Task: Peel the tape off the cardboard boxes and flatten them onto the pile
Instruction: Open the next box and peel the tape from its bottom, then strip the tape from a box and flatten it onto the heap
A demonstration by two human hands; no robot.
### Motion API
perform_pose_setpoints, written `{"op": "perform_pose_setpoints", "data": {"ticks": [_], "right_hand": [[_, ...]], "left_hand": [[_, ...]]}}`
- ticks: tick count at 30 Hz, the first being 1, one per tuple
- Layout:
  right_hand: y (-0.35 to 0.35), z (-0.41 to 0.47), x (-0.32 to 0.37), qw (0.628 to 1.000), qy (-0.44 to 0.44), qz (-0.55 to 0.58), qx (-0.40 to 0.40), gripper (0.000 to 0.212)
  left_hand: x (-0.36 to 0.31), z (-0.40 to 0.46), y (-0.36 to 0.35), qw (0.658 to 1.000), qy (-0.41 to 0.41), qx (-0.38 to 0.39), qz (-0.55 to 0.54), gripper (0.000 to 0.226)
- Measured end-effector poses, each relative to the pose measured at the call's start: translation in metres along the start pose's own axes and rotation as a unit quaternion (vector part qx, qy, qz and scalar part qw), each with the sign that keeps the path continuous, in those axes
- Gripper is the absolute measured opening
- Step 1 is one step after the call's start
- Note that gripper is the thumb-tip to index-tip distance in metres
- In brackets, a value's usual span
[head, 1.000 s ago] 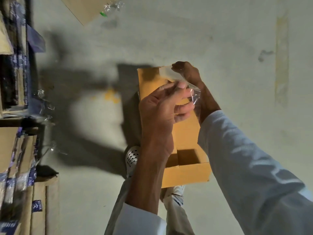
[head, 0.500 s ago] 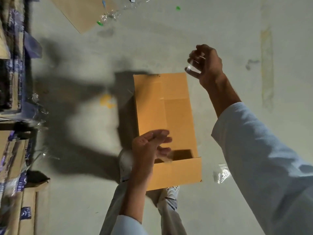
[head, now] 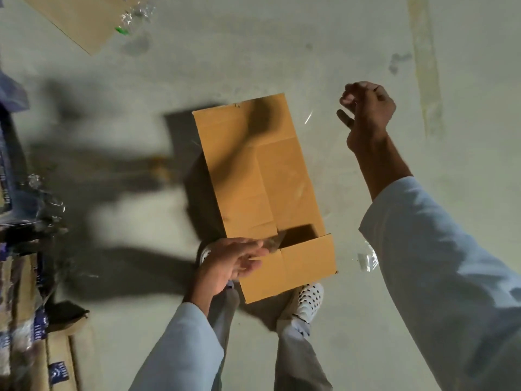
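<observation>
Cardboard box [head: 262,193] stands unflattened, near flap partly open. Left hand [head: 234,262], fingers straight, touches it. Right hand [head: 366,114], fingers curled; tape grip indeterminate.

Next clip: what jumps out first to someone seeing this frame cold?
The orange cardboard box dominates mid-frame, standing on the grey floor by the person's feet. The left hand reaches its near edge; the right hand is raised to its right, fingers curled. Crumpled clear tape lies beside it.
</observation>
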State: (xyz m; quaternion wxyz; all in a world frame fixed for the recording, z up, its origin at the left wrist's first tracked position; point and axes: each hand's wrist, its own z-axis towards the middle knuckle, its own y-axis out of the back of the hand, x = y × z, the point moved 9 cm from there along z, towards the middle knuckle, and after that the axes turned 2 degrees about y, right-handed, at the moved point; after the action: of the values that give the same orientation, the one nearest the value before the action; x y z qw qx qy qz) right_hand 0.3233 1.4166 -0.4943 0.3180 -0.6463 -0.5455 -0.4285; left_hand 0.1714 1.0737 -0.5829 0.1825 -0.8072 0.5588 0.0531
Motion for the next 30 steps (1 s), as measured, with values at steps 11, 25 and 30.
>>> {"op": "perform_pose_setpoints", "data": {"ticks": [11, 25, 30], "right_hand": [[0.244, 0.016, 0.054, 0.962, 0.169, 0.065, -0.206, 0.009], [0.508, 0.034, -0.101, 0.968, 0.041, 0.008, -0.248, 0.016], [0.531, 0.055, -0.187, 0.959, -0.026, 0.059, -0.274, 0.031]], "left_hand": [[0.000, 0.066, -0.121, 0.999, -0.036, 0.000, -0.026, 0.037], [0.022, 0.115, -0.257, 0.847, -0.227, -0.332, 0.348, 0.060], [0.027, 0.139, -0.283, 0.786, -0.298, -0.315, 0.440, 0.062]]}}
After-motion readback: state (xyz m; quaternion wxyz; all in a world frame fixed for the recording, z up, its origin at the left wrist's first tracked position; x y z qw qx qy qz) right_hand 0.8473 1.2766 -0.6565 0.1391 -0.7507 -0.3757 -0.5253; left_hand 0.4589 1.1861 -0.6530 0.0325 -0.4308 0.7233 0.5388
